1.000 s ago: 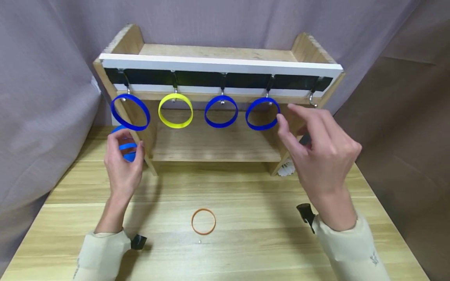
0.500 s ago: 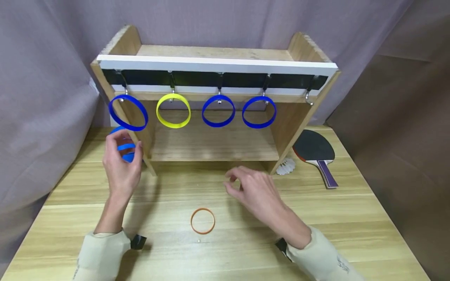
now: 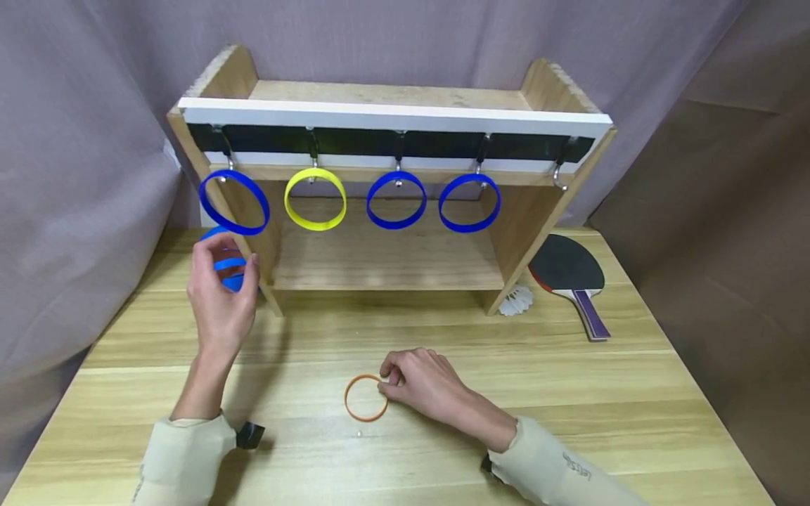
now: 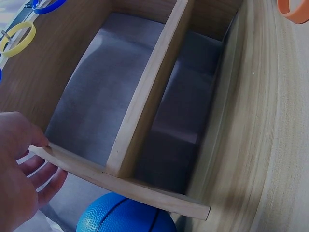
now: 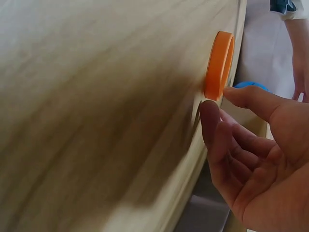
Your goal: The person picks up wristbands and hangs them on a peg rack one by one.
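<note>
An orange silicone wristband (image 3: 349, 406) lies on the wooden table (image 3: 304, 464). My right hand (image 3: 430, 385) is at its right side, thumb and index finger parted around the near edge of the band (image 5: 219, 63) in the right wrist view; whether they touch it is hard to tell. With my left hand (image 3: 223, 302) I hold the left side panel of a wooden shelf (image 4: 120, 186), thumb on its front edge and fingers behind. From hooks on the shelf's front hang a blue wristband (image 3: 258, 228), a yellow wristband (image 3: 316, 225) and two more blue wristbands (image 3: 395, 225) (image 3: 468, 228).
The rightmost hook (image 3: 560, 179) bears nothing. A blue ball (image 4: 123, 217) stands behind the left panel. To the right of the shelf lie a white shuttlecock (image 3: 517, 301) and a table tennis bat (image 3: 566, 263). Grey curtains (image 3: 392, 42) hang behind.
My right hand has come down from beside the rightmost hanging blue wristband to the orange wristband on the table. My left hand keeps its hold on the shelf.
</note>
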`<state>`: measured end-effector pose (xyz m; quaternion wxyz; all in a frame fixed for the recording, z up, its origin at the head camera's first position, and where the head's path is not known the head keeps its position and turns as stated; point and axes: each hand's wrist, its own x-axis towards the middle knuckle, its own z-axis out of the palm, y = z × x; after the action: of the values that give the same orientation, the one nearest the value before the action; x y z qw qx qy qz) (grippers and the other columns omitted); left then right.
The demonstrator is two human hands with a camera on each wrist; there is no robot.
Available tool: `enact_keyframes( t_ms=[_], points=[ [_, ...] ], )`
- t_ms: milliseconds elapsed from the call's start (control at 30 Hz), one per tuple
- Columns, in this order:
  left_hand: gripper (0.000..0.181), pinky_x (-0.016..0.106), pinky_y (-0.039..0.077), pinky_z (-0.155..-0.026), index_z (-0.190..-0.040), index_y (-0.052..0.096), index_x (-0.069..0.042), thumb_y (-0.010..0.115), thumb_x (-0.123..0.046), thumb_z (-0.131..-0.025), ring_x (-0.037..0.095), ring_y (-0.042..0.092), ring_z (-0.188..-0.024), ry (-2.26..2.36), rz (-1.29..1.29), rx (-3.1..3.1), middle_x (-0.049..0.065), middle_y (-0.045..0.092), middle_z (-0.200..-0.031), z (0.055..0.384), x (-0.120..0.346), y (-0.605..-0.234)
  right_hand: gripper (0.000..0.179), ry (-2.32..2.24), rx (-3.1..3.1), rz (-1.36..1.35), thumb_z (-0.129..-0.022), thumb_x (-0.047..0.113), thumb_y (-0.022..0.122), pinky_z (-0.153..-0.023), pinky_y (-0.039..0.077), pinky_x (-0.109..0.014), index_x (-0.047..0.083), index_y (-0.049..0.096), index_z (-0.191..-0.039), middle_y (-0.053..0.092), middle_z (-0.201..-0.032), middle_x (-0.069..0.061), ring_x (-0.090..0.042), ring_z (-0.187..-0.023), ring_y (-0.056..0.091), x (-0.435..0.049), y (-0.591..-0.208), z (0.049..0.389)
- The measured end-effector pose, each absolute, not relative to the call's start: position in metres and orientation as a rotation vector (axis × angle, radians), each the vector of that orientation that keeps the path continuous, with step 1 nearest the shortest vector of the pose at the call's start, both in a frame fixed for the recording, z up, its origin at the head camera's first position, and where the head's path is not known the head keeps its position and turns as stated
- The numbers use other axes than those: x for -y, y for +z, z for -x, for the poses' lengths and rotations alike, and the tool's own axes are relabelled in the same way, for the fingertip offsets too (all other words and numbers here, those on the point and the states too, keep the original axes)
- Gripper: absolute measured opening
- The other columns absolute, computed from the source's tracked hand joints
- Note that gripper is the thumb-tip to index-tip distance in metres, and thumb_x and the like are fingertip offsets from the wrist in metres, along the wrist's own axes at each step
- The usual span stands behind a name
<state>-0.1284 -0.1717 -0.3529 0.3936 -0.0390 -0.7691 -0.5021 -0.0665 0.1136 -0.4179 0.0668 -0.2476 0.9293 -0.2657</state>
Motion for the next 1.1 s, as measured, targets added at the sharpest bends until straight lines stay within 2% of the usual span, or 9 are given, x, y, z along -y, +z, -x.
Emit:
enact_keyframes(
  t_ms=[300,600,767,900,1100],
  points=[
    [0.038,0.02,0.055,-0.076,-0.12,0.056,0.003,0.072,-0.001,-0.085,0.013,0.059,-0.092,-1.286,0.109,1.952,0.01,0.06,-0.103,0.135,0.179,-0.361,0.004,-0.89,-2.775,0.747,-0.084,0.019,0.076,-0.057,0.048,-0.018,0.018,0.073,-0.084,0.063,-0.07,0.016,0.004,-0.062,0.055,-0.115,-0.422,0.066],
    [0.038,0.017,0.054,-0.075,-0.119,0.055,0.007,0.07,0.005,-0.084,0.021,0.06,-0.09,-1.271,0.082,1.961,0.018,0.059,-0.103,0.136,0.178,-0.364,0.006,-1.024,-2.776,0.72,-0.083,0.014,0.076,-0.058,0.048,-0.019,0.019,0.074,-0.081,0.062,-0.069,0.016,0.003,-0.061,0.056,-0.117,-0.43,0.063],
    [0.038,0.018,0.054,-0.075,-0.119,0.054,0.007,0.071,0.003,-0.085,0.02,0.06,-0.09,-1.259,0.117,1.963,0.018,0.059,-0.103,0.135,0.178,-0.366,0.004,-1.138,-2.74,0.636,-0.085,0.015,0.075,-0.052,0.049,-0.02,0.019,0.074,-0.083,0.063,-0.07,0.016,-0.001,-0.057,0.056,-0.133,-0.429,0.059],
    [0.037,0.018,0.055,-0.075,-0.119,0.054,0.006,0.07,-0.001,-0.086,0.017,0.06,-0.091,-1.263,0.142,1.957,0.014,0.059,-0.103,0.134,0.178,-0.365,0.001,-1.235,-2.771,0.59,-0.087,0.015,0.074,-0.047,0.051,-0.022,0.016,0.075,-0.087,0.067,-0.074,0.013,-0.004,-0.055,0.058,-0.158,-0.414,0.056],
    [0.037,0.018,0.055,-0.076,-0.119,0.054,0.005,0.07,-0.002,-0.087,0.015,0.06,-0.092,-1.281,0.131,1.949,0.012,0.058,-0.104,0.133,0.178,-0.364,0.013,-1.293,-3.045,0.691,-0.083,0.007,0.078,-0.049,0.053,-0.02,0.016,0.075,-0.091,0.07,-0.08,0.011,-0.003,-0.058,0.059,-0.208,-0.366,0.058]
  ],
)
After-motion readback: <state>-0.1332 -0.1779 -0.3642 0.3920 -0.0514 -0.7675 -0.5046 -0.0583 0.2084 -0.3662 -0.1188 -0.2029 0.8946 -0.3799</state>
